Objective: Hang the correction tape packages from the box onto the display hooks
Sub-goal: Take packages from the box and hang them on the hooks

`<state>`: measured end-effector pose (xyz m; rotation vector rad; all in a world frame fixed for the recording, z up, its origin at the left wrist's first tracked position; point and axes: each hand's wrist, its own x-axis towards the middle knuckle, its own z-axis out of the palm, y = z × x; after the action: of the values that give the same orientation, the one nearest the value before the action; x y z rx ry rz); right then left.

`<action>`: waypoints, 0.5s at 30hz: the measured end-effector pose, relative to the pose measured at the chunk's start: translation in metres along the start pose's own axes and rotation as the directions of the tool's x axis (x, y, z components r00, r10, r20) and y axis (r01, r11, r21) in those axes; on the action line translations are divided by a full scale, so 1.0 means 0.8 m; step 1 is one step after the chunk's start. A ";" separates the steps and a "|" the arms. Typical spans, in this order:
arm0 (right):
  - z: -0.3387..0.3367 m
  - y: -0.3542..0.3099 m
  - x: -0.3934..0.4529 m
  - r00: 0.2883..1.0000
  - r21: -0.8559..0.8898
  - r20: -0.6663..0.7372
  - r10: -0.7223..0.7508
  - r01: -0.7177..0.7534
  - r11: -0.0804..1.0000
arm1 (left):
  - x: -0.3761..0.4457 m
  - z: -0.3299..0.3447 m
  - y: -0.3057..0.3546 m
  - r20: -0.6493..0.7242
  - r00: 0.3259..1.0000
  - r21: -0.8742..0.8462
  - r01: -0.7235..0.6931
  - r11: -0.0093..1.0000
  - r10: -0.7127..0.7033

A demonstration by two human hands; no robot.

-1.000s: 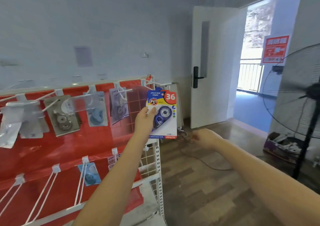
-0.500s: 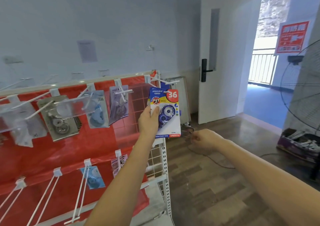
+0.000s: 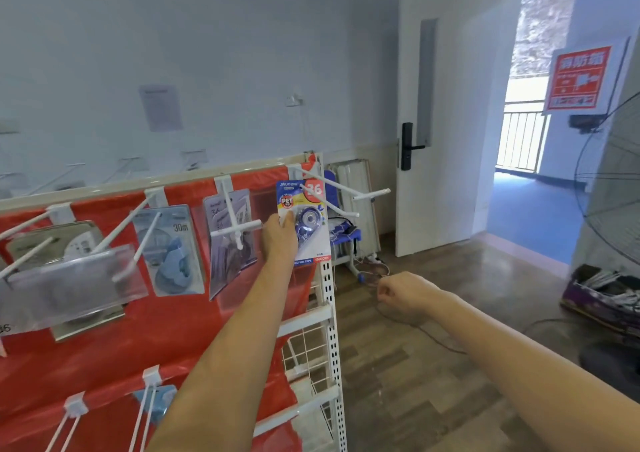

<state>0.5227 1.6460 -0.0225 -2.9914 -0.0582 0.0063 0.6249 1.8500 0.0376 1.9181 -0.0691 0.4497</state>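
Note:
My left hand [image 3: 280, 236] grips a correction tape package [image 3: 306, 221] with a blue dispenser and a red "36" badge. The package sits high on the rightmost white display hook [image 3: 341, 188] of the red rack's top row, its upper edge against the hook near the backing. My right hand [image 3: 403, 295] hangs in the air to the right of the rack, fingers loosely curled, holding nothing. Other tape packages [image 3: 173, 249] hang on the hooks to the left. The box is out of view.
The red-backed rack ends at a white perforated upright [image 3: 330, 330]. More hooks [image 3: 145, 413] jut out on the lower row. Behind stand a blue chair [image 3: 344, 236], a white door [image 3: 446, 112] and, at the right, a standing fan [image 3: 613, 188] and a purple box [image 3: 604, 301].
My left hand has carried the package up and back toward the rack, onto the rightmost top hook. My right hand has stayed in about the same place.

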 end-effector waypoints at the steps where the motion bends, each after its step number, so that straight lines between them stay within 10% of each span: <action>1: 0.000 0.000 0.005 1.000 -0.005 -0.002 0.004 -0.004 1.000 | 0.005 0.003 0.000 -0.002 1.000 -0.010 0.023 1.000 -0.023; 15: -0.009 -0.033 -0.023 0.999 0.017 0.040 0.008 -0.009 1.000 | -0.044 -0.020 -0.071 0.311 0.919 0.240 0.171 0.956 -0.243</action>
<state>0.5035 1.6706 -0.0111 -2.9746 -0.0498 0.0666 0.6023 1.8809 -0.0195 2.1662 -0.0414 -0.0228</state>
